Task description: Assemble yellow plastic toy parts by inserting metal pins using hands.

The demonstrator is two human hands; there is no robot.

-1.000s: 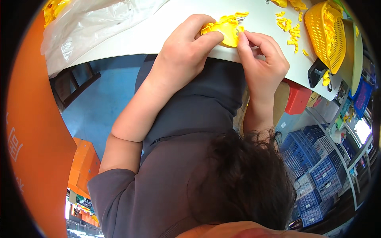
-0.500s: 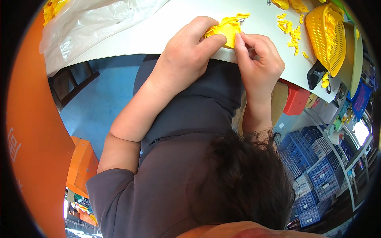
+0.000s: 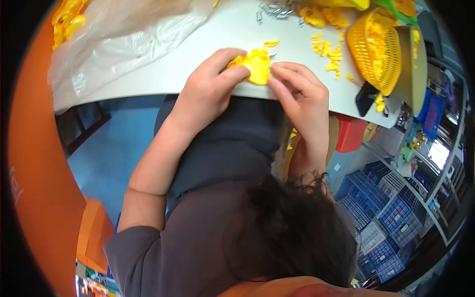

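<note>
A yellow moulded plastic piece (image 3: 259,71), rounded and with a ragged upper edge, is held just above the table's near edge. My left hand (image 3: 212,81) grips its left side between thumb and fingers. At its right edge is my right hand (image 3: 306,94), thumb and forefinger drawn close together at the tips. Whether those fingertips hold anything small cannot be made out. Just beyond the piece, a small metal clip (image 3: 272,53) and a yellow scrap (image 3: 271,43) lie on the white table (image 3: 198,59).
A pile of small metal parts (image 3: 278,11) lies at the back. Yellow scraps (image 3: 335,54) are scattered on the right, beside a yellow perforated basket (image 3: 391,59) holding more. A clear plastic bag (image 3: 123,47) covers the left. Blue crates (image 3: 396,218) stand low on the right.
The view has shifted, bringing the metal pile into sight at the back. My right fingertips have drawn slightly off the yellow piece's edge. My left hand still grips it.
</note>
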